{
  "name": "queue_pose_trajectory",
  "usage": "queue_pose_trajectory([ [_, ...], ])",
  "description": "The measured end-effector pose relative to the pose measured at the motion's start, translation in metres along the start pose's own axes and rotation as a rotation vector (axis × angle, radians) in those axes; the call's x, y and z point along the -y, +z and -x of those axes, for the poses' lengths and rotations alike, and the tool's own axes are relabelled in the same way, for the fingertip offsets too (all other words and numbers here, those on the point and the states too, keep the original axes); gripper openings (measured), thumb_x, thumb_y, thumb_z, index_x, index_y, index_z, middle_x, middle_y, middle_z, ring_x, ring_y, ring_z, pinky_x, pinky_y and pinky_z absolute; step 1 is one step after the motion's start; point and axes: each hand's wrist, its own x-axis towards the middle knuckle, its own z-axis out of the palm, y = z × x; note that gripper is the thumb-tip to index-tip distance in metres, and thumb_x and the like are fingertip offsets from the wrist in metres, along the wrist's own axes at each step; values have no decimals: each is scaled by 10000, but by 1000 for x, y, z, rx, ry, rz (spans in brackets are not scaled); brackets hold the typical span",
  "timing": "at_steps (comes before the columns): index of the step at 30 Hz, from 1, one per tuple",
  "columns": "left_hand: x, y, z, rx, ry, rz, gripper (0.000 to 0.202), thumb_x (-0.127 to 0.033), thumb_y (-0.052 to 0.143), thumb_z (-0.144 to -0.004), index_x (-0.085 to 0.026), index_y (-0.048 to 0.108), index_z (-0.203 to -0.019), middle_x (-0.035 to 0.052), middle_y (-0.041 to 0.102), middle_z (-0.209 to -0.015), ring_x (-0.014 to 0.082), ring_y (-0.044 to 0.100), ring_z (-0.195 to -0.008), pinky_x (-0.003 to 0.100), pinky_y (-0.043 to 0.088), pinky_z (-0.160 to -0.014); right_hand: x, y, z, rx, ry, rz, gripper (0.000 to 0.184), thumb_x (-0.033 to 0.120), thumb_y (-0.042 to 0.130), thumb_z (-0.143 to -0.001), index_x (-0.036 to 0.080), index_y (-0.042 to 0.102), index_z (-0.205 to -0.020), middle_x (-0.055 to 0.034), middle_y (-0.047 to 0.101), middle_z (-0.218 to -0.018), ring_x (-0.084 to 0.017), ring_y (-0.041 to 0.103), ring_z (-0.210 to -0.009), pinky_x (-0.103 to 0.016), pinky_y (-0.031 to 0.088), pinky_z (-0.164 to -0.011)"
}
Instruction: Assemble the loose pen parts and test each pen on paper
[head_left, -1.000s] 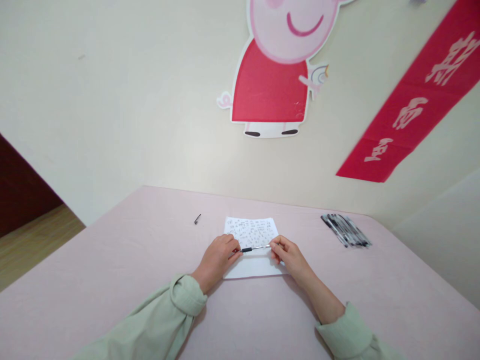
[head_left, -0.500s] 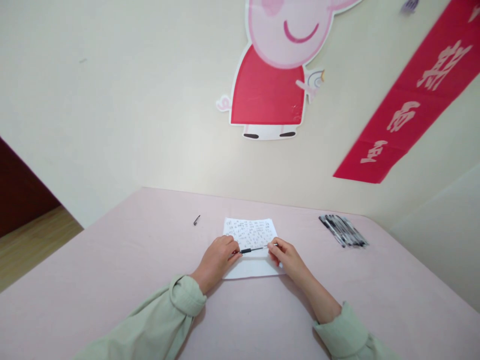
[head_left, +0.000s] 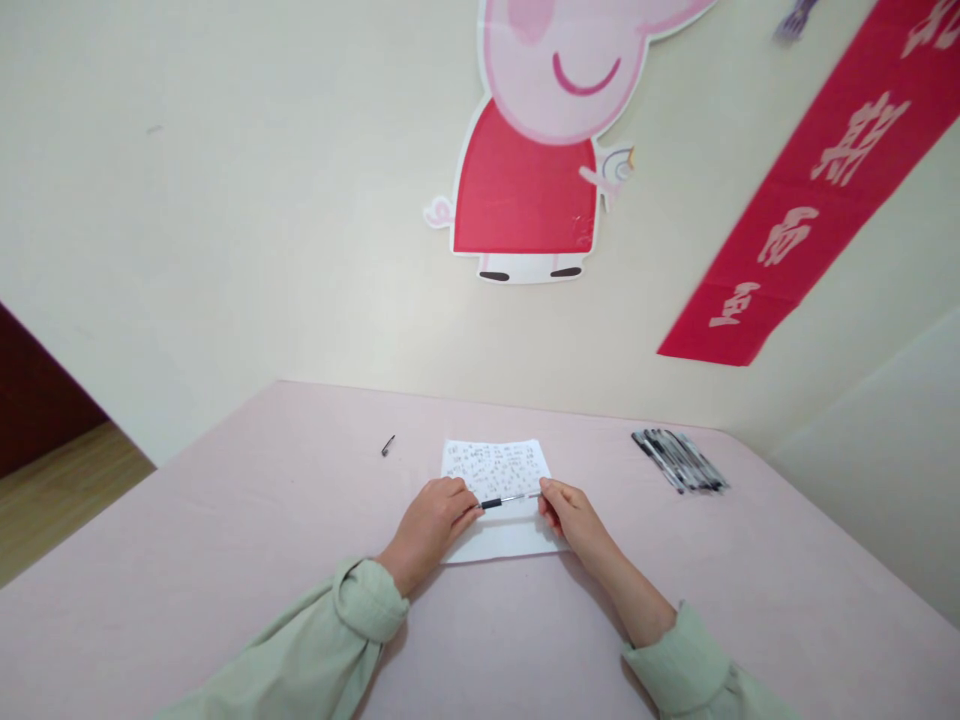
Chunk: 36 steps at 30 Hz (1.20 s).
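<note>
Over a sheet of paper (head_left: 510, 540) with rows of handwriting, a pen (head_left: 492, 503) with a black grip is held level between both hands. My left hand (head_left: 442, 515) pinches its dark end at the left. At the other end, the fingers of my right hand (head_left: 568, 508) are closed on a thin, pale part in line with it. A narrow clear or whitish stretch shows between the black grip and the right fingertips. Whether the parts are fully joined is too small to tell.
A small black pen cap (head_left: 388, 446) lies on the pink tabletop (head_left: 300, 500) to the left. Several pens (head_left: 680, 461) lie side by side at the right. Behind the table is a wall with a cartoon pig cutout (head_left: 525, 190) and a red banner (head_left: 780, 235).
The stretch between the black grip and my right fingers was a thin dark line and now looks paler and clearer. Both hands stay nearly in place; the view has shifted slightly.
</note>
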Motion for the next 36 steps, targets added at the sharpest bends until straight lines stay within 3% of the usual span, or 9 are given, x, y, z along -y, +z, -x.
queue_pose_trajectory([
  [13, -1, 1, 0, 61, -14, 7, 369, -369, 364, -977, -178, 634, -811, 52, 620, -829, 179, 550, -788, 299, 407, -729, 10, -4, 1, 143, -31, -156, 334, 492, 667, -730, 179, 628, -837, -18, 645, -752, -93, 491, -509, -234, 379, -516],
  [19, 0, 2, 1, 96, -36, 38, 392, -377, 351, -979, -170, 633, -803, 55, 619, -843, 182, 543, -806, 305, 403, -742, 14, -9, 3, 177, 22, -158, 313, 430, 694, -710, 176, 632, -881, -14, 642, -735, -101, 511, -559, -239, 405, -565],
  [24, -2, 1, 2, 86, -29, 51, 333, -374, 401, -965, -173, 631, -832, 52, 616, -866, 185, 544, -840, 307, 409, -764, 9, -9, 1, 167, 23, -128, 383, 545, 660, -732, 169, 587, -743, -4, 599, -676, -94, 490, -529, -229, 381, -528],
  [30, -1, 2, 2, 47, -23, 36, 274, -353, 464, -943, -180, 640, -825, 49, 622, -867, 189, 551, -848, 316, 413, -767, 9, -11, 2, 108, 54, 76, 533, 651, 517, -790, 181, 507, -539, 49, 385, -417, -74, 301, -395, -224, 207, -426],
  [36, 0, 2, 2, 18, -22, 33, 262, -344, 485, -935, -183, 648, -808, 46, 623, -845, 187, 558, -832, 321, 420, -764, 8, -9, 1, 86, 19, 99, 577, 673, 497, -791, 178, 507, -496, 43, 375, -390, -74, 305, -385, -224, 222, -428],
])
